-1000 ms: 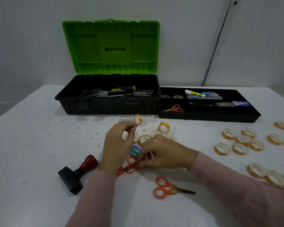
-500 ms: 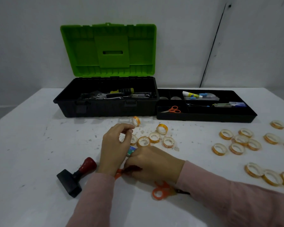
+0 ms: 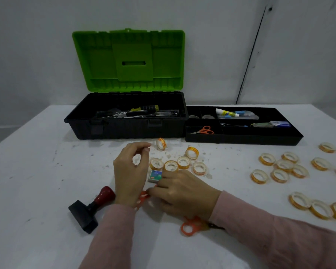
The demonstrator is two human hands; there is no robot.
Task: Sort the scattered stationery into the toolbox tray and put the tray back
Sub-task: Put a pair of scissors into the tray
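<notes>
My right hand (image 3: pixel 182 193) lies fingers-down on a pair of orange scissors (image 3: pixel 143 197), gripping them; only a bit of the orange handle shows between my two hands. Beside it my left hand (image 3: pixel 131 171) is raised on its wrist, thumb and forefinger pinched together with nothing seen in them. A second pair of orange scissors (image 3: pixel 190 227) lies partly under my right wrist. A small staple box (image 3: pixel 155 175) sits by my right fingertips. The black tray (image 3: pixel 241 140) stands to the right of the open toolbox (image 3: pixel 124 129) and holds scissors, glue and small items.
Several tape rolls (image 3: pixel 182 162) lie just beyond my hands, and several more (image 3: pixel 283 166) are spread over the right of the table. A black stamp with a red knob (image 3: pixel 91 210) lies to the left of my left wrist. The green lid (image 3: pixel 128 59) stands upright.
My right hand has slid left and toward me over the scissors, hiding them and uncovering the tape rolls behind it. My left hand has hardly moved.
</notes>
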